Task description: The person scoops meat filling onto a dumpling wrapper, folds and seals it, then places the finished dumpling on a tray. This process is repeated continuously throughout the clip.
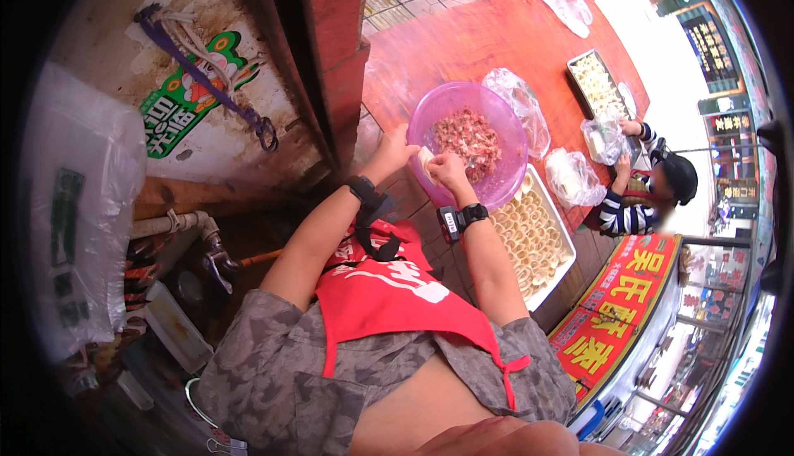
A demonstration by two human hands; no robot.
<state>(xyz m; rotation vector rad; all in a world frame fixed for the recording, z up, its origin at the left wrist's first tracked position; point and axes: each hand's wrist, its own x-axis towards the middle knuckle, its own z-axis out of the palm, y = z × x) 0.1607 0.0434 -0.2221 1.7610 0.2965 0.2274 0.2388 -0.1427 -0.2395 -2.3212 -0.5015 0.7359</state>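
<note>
My left hand (394, 149) is at the near-left rim of a pink plastic bowl (513, 174), its fingers on a pale dough wrapper (425, 159). Close beside it, my right hand (448, 171) is over the bowl's rim with its fingertips at the same wrapper; a small utensil seems to extend from it towards the meat, partly hidden. Reddish minced meat filling (466, 140) lies in the bowl. To the right of my right forearm, a white tray (567, 256) holds rows of folded dumplings (532, 239).
The red tabletop (434, 53) carries plastic bags (521, 109) and, farther off, a metal tray of dumplings (595, 81). Another person (645, 189) stands at the table's far right, hands at a bag. A red wooden post (338, 53) and a water tap (217, 264) are on the left.
</note>
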